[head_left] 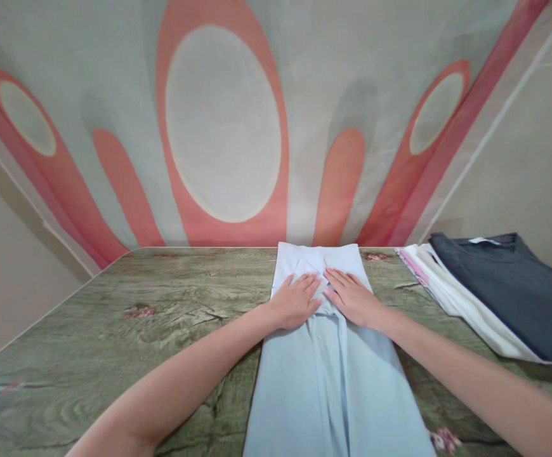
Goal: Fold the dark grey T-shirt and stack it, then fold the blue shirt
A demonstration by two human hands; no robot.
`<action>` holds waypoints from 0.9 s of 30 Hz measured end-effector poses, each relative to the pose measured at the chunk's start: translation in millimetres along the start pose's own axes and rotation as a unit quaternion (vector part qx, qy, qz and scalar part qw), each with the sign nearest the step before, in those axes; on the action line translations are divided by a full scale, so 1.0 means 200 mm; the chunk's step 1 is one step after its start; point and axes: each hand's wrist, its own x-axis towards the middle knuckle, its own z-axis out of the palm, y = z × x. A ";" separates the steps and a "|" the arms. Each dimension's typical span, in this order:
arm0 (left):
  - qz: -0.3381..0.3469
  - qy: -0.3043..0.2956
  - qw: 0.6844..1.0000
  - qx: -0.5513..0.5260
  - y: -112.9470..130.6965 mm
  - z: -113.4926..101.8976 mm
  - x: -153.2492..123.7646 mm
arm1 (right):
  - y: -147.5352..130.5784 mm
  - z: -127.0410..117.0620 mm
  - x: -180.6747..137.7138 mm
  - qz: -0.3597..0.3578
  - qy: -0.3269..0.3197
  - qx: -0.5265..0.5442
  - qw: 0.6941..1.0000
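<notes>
A light blue shirt (295, 387) lies lengthwise on the table, its sides folded in toward the middle. Its far end, where the collar area shows, reaches the table's back edge. My left hand (297, 300) rests flat on the upper left part of the cloth, fingers stretched out. On the upper right part lies my right hand (352, 297), palm down with its fingers spread. The two sets of fingertips are close together near the middle, over some wrinkled cloth. Neither hand grips the fabric, and the parts under the palms are hidden.
At the right stands a stack of folded clothes: a dark grey shirt (509, 292) on top of white garments (476, 317). The wood-patterned table (181, 285) ends at a wall covering (304, 158) with orange and white shapes.
</notes>
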 end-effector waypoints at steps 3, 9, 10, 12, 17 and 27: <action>0.004 0.006 1.000 0.020 -0.01 0.02 0.00 | 0.03 0.00 -0.02 0.017 -0.009 -0.025 1.000; -0.004 0.029 0.999 0.031 -0.01 0.03 -0.01 | 0.06 -0.06 -0.07 0.071 0.014 -0.057 0.996; -0.015 0.036 0.999 0.035 0.00 0.02 -0.02 | 0.04 -0.07 -0.10 0.069 0.025 -0.058 0.996; -0.035 0.054 0.997 0.045 0.02 0.01 -0.06 | -0.01 -0.08 -0.18 0.044 0.041 -0.049 0.997; -0.015 0.072 0.996 0.048 0.14 -0.02 -0.22 | -0.16 -0.08 -0.42 -0.020 0.027 0.021 0.999; -0.001 0.058 0.998 0.027 0.18 0.01 -0.29 | -0.27 -0.12 -0.51 -0.055 -0.010 -0.002 0.998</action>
